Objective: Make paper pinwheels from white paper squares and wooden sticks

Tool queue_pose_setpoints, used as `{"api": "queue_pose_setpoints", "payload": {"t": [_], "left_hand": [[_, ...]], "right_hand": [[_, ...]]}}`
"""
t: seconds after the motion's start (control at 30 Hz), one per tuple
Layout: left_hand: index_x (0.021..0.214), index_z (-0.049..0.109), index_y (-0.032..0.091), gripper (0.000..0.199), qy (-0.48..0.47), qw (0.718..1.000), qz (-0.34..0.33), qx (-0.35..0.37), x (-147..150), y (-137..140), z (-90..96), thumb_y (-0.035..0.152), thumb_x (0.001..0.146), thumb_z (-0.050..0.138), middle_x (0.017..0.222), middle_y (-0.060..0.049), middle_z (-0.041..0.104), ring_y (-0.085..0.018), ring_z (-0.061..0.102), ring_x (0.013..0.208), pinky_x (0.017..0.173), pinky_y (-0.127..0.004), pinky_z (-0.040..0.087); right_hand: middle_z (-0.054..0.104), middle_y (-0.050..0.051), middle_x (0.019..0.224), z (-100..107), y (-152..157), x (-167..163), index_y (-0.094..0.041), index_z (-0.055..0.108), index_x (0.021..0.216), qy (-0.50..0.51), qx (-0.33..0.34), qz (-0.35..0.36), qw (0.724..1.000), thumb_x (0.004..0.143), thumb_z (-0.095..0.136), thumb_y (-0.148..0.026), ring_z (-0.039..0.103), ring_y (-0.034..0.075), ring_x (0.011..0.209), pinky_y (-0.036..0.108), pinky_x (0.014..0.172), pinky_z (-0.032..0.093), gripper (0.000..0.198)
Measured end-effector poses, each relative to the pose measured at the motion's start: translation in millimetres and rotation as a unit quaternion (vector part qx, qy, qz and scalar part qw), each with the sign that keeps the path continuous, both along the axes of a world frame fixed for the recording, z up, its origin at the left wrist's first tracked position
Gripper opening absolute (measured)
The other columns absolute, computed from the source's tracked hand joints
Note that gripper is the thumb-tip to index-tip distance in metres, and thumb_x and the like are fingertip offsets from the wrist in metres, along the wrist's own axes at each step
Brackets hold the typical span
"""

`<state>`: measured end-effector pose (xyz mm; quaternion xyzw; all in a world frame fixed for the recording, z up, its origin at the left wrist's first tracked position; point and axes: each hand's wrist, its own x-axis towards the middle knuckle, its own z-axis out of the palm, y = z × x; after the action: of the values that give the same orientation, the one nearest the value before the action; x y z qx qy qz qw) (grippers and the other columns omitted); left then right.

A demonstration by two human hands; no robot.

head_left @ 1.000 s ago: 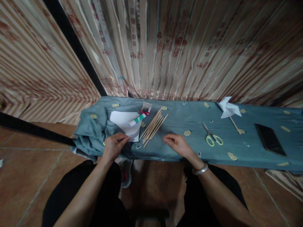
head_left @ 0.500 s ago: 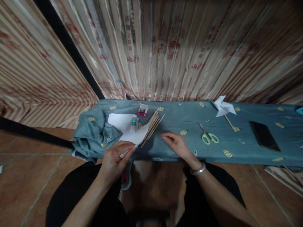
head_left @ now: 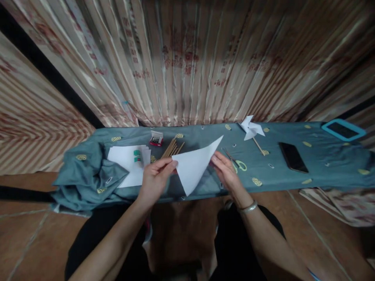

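A white sheet of paper [head_left: 195,166] hangs between my hands above the cloth, curved and tilted, one corner pointing down. My left hand [head_left: 156,177] pinches its left corner between thumb and fingers. On the right edge, my right hand [head_left: 227,171] grips the sheet, its fingertips partly behind it. Wooden sticks [head_left: 171,148] lie just behind my left hand, partly covered by the paper. Scissors with pale green handles [head_left: 239,165] rest beyond my right hand. More white paper [head_left: 123,156] lies to the left with a green-and-white glue stick or tube [head_left: 137,157] on it.
A small red box of pins [head_left: 156,139] stands open at the back. Farther right are a white paper pinwheel [head_left: 250,128] on a stick, a black phone [head_left: 293,157] and a blue-framed tablet [head_left: 343,129]. Teal patterned cloth [head_left: 202,136] covers the narrow table; a curtain [head_left: 181,86] hangs behind.
My left hand has carried the sheet rightward off the stack, and my right hand has taken its other side. The camera view has turned right, bringing the tablet further into view.
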<state>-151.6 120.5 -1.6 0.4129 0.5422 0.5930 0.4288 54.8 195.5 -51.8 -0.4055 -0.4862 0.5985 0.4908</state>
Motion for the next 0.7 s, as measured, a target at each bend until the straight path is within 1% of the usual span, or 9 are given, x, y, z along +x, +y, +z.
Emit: {"api": "queue_pose_setpoints", "payload": {"t": [0.07, 0.13, 0.27, 0.4, 0.5, 0.57, 0.6, 0.63, 0.7], "left_hand": [[0.076, 0.072, 0.016, 0.031, -0.107, 0.993, 0.021, -0.039, 3, 13, -9.9, 0.041, 0.060, 0.080, 0.064, -0.001, 0.069, -0.014, 0.063, 0.059, 0.059, -0.026, 0.053], [0.075, 0.071, 0.015, 0.038, -0.164, 0.984, 0.036, -0.056, 5, 24, -19.4, 0.043, 0.052, 0.084, 0.067, -0.002, 0.070, -0.014, 0.064, 0.061, 0.061, -0.027, 0.054], [0.075, 0.071, 0.015, 0.040, -0.208, 0.974, 0.021, -0.092, 9, 37, -36.1, 0.042, 0.050, 0.086, 0.074, -0.004, 0.073, -0.014, 0.066, 0.067, 0.067, -0.029, 0.055], [0.081, 0.073, 0.014, 0.043, -0.189, 0.973, -0.016, -0.129, 14, 45, -54.6, 0.040, 0.049, 0.087, 0.082, -0.006, 0.074, -0.017, 0.067, 0.072, 0.071, -0.032, 0.055], [0.086, 0.073, 0.014, 0.045, -0.115, 0.987, -0.020, -0.115, 13, 49, -62.4, 0.042, 0.053, 0.084, 0.086, -0.008, 0.075, -0.021, 0.068, 0.078, 0.074, -0.036, 0.056], [0.084, 0.073, 0.015, 0.036, -0.004, 0.999, -0.009, -0.053, 8, 49, -58.1, 0.044, 0.063, 0.077, 0.085, -0.006, 0.074, -0.021, 0.067, 0.078, 0.073, -0.036, 0.055], [0.082, 0.073, 0.017, 0.030, 0.074, 0.997, 0.002, 0.000, 4, 48, -53.1, 0.043, 0.069, 0.073, 0.084, -0.005, 0.073, -0.020, 0.066, 0.078, 0.072, -0.035, 0.055], [0.081, 0.073, 0.018, 0.023, 0.171, 0.984, -0.003, 0.054, 1, 46, -47.1, 0.039, 0.076, 0.068, 0.086, -0.004, 0.072, -0.020, 0.066, 0.081, 0.075, -0.034, 0.055], [0.086, 0.074, 0.019, 0.016, 0.353, 0.922, -0.018, 0.158, -2, 39, -35.9, 0.028, 0.085, 0.060, 0.091, -0.005, 0.071, -0.019, 0.064, 0.087, 0.081, -0.033, 0.052]], "right_hand": [[0.075, 0.002, 0.079, 2, 5, 7, -0.022, 0.073, 0.081, 0.028, -0.040, -0.007, 0.999, 0.060, 0.082, -0.047, 0.067, 0.018, 0.077, 0.032, 0.083, 0.051, 0.034], [0.073, 0.000, 0.069, 2, 10, 14, -0.020, 0.072, 0.069, 0.034, -0.068, -0.024, 0.997, 0.054, 0.086, -0.043, 0.064, 0.015, 0.066, 0.029, 0.075, 0.051, 0.031], [0.072, -0.001, 0.064, -5, 20, 24, -0.020, 0.069, 0.063, 0.023, -0.094, -0.070, 0.993, 0.051, 0.087, -0.043, 0.062, 0.014, 0.058, 0.028, 0.064, 0.051, 0.031], [0.072, 0.001, 0.065, -19, 26, 26, -0.019, 0.069, 0.069, -0.034, -0.079, -0.078, 0.993, 0.059, 0.081, -0.046, 0.062, 0.016, 0.058, 0.030, 0.060, 0.051, 0.031], [0.073, 0.003, 0.075, -25, 28, 25, -0.019, 0.070, 0.077, -0.119, -0.023, -0.064, 0.991, 0.069, 0.072, -0.050, 0.066, 0.019, 0.068, 0.035, 0.068, 0.054, 0.032], [0.073, 0.007, 0.098, -22, 27, 25, -0.020, 0.069, 0.095, -0.201, 0.063, -0.087, 0.974, 0.074, 0.069, -0.049, 0.066, 0.024, 0.090, 0.041, 0.084, 0.053, 0.036], [0.069, 0.010, 0.114, -18, 24, 24, -0.020, 0.066, 0.109, -0.242, 0.115, -0.111, 0.957, 0.075, 0.068, -0.048, 0.063, 0.026, 0.105, 0.044, 0.093, 0.049, 0.043], [0.060, 0.012, 0.129, -13, 21, 24, -0.020, 0.059, 0.122, -0.284, 0.169, -0.137, 0.934, 0.077, 0.068, -0.046, 0.054, 0.029, 0.120, 0.048, 0.101, 0.044, 0.054], [0.039, 0.015, 0.149, -1, 9, 23, -0.021, 0.040, 0.141, -0.360, 0.257, -0.168, 0.881, 0.080, 0.066, -0.044, 0.034, 0.031, 0.139, 0.053, 0.110, 0.033, 0.071]]}}
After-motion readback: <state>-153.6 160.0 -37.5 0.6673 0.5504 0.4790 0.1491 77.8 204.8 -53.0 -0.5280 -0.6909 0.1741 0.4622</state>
